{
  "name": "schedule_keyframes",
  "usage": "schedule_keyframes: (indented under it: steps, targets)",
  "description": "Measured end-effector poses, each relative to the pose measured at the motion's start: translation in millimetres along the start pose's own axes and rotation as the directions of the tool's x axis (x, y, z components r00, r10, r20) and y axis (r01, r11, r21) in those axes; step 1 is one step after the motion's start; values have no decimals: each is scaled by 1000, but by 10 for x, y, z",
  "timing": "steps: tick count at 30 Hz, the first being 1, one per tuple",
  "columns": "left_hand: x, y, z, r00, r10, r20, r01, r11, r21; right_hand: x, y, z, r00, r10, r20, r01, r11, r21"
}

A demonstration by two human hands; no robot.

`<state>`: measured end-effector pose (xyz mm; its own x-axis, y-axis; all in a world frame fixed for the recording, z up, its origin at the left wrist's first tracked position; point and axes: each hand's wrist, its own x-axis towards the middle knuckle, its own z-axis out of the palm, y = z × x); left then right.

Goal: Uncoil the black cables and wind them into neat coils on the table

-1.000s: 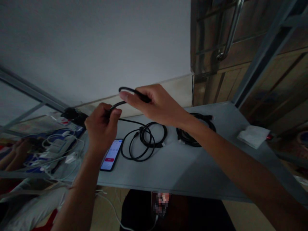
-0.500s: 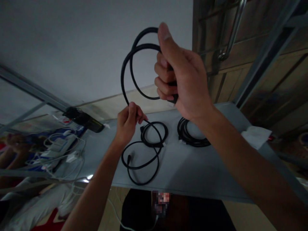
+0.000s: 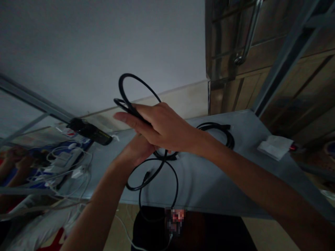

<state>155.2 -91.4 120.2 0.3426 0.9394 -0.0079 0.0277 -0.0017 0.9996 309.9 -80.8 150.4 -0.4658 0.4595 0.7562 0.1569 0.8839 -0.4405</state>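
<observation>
My right hand (image 3: 163, 127) is closed on a black cable (image 3: 129, 90), which loops up above its fingers. The rest of that cable hangs below in loose loops (image 3: 157, 177) over the grey table (image 3: 209, 181) and past its front edge. My left hand (image 3: 137, 150) sits just under the right hand, fingers mostly hidden, apparently on the same cable. A small coiled black cable (image 3: 164, 156) lies on the table right behind the hands.
Another coiled black cable (image 3: 222, 132) lies further right on the table. A white folded cloth (image 3: 274, 146) sits at the right end. At the left are a black power strip (image 3: 89, 130) and a tangle of white chargers and cords (image 3: 62, 162). A wooden door with metal handle (image 3: 248, 35) stands behind.
My right hand has come down from high in front of the wall to just above the table, carrying the cable loops. My left hand moved up under it. The loose cable slid toward the front edge.
</observation>
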Motion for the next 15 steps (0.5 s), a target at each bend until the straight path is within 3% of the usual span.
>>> schedule_keyframes:
  steps: [4,7,10,12,15]
  targets:
    - [-198,65,140,952,-220,214,221,975,17,17,59,-47,974,86,-209,-46,981,189]
    - [-391,161,133,889,-375,262,359,927,111,30,147,-105,935,190,-301,-101,952,289]
    - [-603,262,-10,817,-507,275,398,840,368,47,305,-193,890,295,-349,-147,908,393]
    - [-720,306,-152,857,-474,201,281,759,588,61,422,-274,858,334,-390,-147,888,436]
    - [-812,318,-359,981,-183,65,60,604,794,75,514,-392,824,373,-427,-154,872,465]
